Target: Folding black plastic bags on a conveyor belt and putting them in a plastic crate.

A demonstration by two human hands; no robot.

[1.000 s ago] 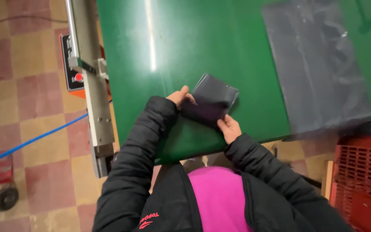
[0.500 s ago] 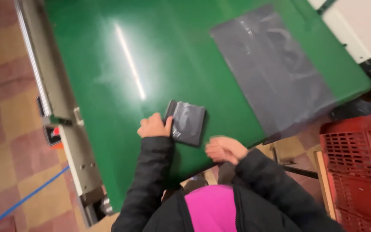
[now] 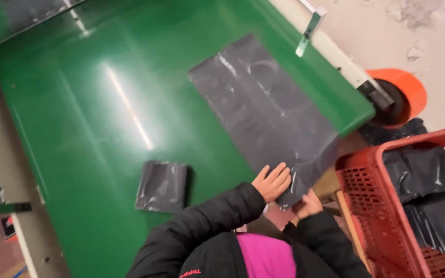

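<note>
Evidently at the start of handling the flat grey bag [image 3: 263, 113]: spread full length across the green counter [image 3: 78, 128], near corner drooping past the counter's edge towards the body. Left hand [image 3: 272, 181] laid palm-down on that near corner, fingers straight and close together, a flat, unclosed grip that presses rather than clasps. Right hand [image 3: 307, 204] just below and beside it, off the counter's edge, fingers curled in under the hanging corner; cannot tell whether any film is actually pinched there, since the bag hides the fingertips.

Well apart to the left, a folded grey bag [image 3: 162, 186], lying square and untouched on the counter. To the right, beyond the counter's end, a red crate [image 3: 366, 180] with more dark folded bags [image 3: 428, 195] inside, and above it an orange roll [image 3: 403, 87] against the pale wall.

Judged from the pose, a step of securing the sheet's near end, with nothing yet lifted or creased. For any move from here, worth noting: thin, slippery, wrinkled film, so a firm pinch at both near corners, even tension across the width, and a smoothing sweep to push out trapped air before bringing edges together.
</note>
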